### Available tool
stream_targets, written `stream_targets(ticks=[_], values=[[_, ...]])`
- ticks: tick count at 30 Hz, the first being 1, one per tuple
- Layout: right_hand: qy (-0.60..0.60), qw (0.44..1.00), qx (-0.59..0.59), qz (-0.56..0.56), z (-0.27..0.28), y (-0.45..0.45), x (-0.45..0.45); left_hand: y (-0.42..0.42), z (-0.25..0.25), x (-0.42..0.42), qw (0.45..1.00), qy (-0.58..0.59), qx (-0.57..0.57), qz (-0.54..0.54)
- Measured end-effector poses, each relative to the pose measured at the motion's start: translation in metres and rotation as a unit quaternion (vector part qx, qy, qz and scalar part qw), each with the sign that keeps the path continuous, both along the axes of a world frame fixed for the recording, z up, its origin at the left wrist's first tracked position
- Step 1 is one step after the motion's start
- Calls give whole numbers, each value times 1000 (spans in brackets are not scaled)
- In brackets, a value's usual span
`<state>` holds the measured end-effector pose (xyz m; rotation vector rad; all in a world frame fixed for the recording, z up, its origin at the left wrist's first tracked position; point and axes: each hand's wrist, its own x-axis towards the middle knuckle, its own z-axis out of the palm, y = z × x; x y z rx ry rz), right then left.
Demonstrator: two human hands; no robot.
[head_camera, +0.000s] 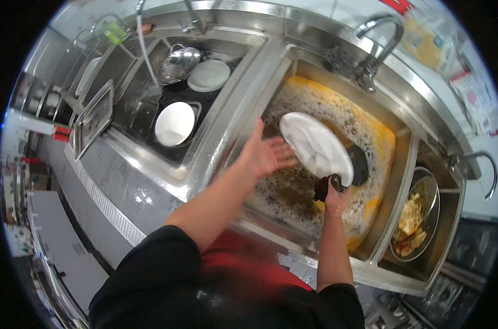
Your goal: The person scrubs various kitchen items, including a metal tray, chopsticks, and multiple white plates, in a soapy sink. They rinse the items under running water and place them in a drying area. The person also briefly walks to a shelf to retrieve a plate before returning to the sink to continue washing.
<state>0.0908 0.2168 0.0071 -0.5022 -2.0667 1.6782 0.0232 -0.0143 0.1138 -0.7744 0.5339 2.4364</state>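
Observation:
A white oval plate (316, 146) is held tilted above brown, foamy water in the middle sink basin (402, 164). My right hand (338, 201) grips its near edge, with a dark scrubbing cloth or pad (323, 188) between the fingers and the plate. Close to the plate's left side is my left hand (269, 154), fingers spread and holding nothing; its fingertips look slightly blurred, and I cannot tell whether they touch the plate. A dark round object (359, 164) shows in the water behind the plate, partly hidden by it.
The left basin (129, 142) contains a white bowl (175, 124), a pale round dish (209, 76) and a metal lid (179, 66), with a running hose (144, 49) above. A metal tray (93, 117) leans at its left. Food scraps fill a strainer (434, 222) at right. A faucet (382, 49) overhangs the middle basin.

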Motion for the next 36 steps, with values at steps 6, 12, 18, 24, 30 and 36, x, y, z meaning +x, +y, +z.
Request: stream_targets(ticks=[6, 12, 18, 24, 30, 36], values=[[48, 969, 175, 167, 7, 1, 3, -1, -3, -3, 989, -27, -140, 39], [-320, 859, 351, 190, -50, -47, -23, -25, -44, 17, 969, 134, -204, -39], [-301, 670, 490, 469, -60, -42, -37, -42, -46, 16, 965, 97, -245, 21], [-201, 970, -113, 82, -8, -16, -62, -23, -38, 15, 932, 118, -341, -24], [114, 989, 32, 85, 98, -74, -57, 33, -15, 17, 896, 185, -395, -84], [132, 985, 95, 64, 85, -43, -87, 34, -4, 14, 825, 276, -444, -212]])
